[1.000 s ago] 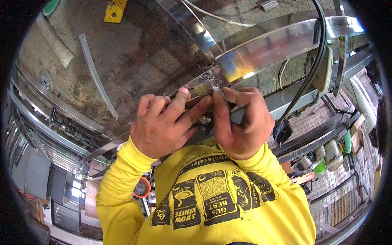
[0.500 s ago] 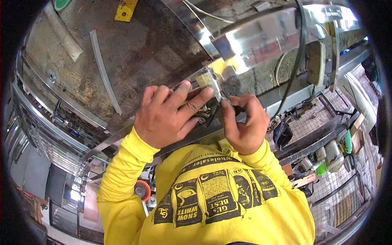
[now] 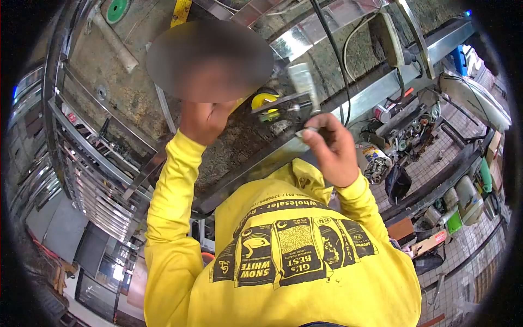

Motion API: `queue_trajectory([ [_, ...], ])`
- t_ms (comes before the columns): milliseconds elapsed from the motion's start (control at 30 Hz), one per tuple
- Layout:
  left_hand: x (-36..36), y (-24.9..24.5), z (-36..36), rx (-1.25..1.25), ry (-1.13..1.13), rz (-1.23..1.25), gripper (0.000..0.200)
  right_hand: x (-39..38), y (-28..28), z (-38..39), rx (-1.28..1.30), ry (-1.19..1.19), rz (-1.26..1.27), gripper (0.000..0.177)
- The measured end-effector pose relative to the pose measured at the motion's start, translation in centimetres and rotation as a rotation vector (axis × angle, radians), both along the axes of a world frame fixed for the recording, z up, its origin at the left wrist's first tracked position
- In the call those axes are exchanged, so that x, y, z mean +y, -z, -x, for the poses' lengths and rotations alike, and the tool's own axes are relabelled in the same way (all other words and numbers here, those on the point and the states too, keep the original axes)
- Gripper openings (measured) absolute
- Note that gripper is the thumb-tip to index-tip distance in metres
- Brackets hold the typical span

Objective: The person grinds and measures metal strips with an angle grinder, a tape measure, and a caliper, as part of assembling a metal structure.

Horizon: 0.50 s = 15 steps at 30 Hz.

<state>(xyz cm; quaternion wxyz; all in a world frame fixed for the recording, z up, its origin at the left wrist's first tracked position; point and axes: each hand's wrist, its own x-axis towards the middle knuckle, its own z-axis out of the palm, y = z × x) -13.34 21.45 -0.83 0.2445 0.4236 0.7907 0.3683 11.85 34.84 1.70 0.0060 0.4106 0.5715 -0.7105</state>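
My left hand (image 3: pixel 204 117) is raised over the dirty work surface, its fingers hidden by a blurred grey oval. What it holds, if anything, does not show. My right hand (image 3: pixel 336 150) pinches a small metallic piece (image 3: pixel 307 132) between thumb and forefinger, near the bench's front metal edge. Just beyond that hand lies a pale, worn block-like bar (image 3: pixel 303 82), touching or close to a thin dark metal strip (image 3: pixel 283 102). Left of these sits a round yellow object (image 3: pixel 263 101), partly covered by the strip.
A green disc (image 3: pixel 116 10) and a pale tube (image 3: pixel 113 41) lie at the back left. A black cable (image 3: pixel 332 49) hangs at the right of centre. Metal frames (image 3: pixel 101 201) stand at left. Beyond the bench edge at right are a can (image 3: pixel 382 114) and loose hardware.
My hands have moved apart; the left went up and away from the pale bar, and the right moved slightly down. The view has shifted, and the round yellow object now shows.
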Motion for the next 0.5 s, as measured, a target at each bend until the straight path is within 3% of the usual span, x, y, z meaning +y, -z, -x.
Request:
queue_trajectory([
  [67,2.0,0.2,-0.2,0.131,0.002,-0.01,0.052,0.5,-0.1,-2.0,0.007,0.073,-0.008,0.016],
  [200,4.1,0.4,-0.3,0.14,0.038,0.323,0.05,0.9,-0.7,-4.6,0.0,0.162,0.034,0.018],
  [300,3.6,2.3,0.3,-0.023,0.031,0.262,0.045,0.5,-0.3,-5.9,0.002,0.213,0.06,0.018],
  [333,3.4,3.0,0.6,-0.195,-0.066,0.259,0.038,0.3,-0.2,-6.2,0.007,0.233,0.071,0.018],
  [467,2.4,4.9,2.1,-0.411,-0.155,0.13,0.042,-0.1,0.1,-6.6,0.032,0.277,0.068,0.018],
  [500,2.4,4.4,2.1,-0.318,-0.108,0.14,0.042,-0.2,0.2,-6.6,0.045,0.286,0.075,0.018],
])
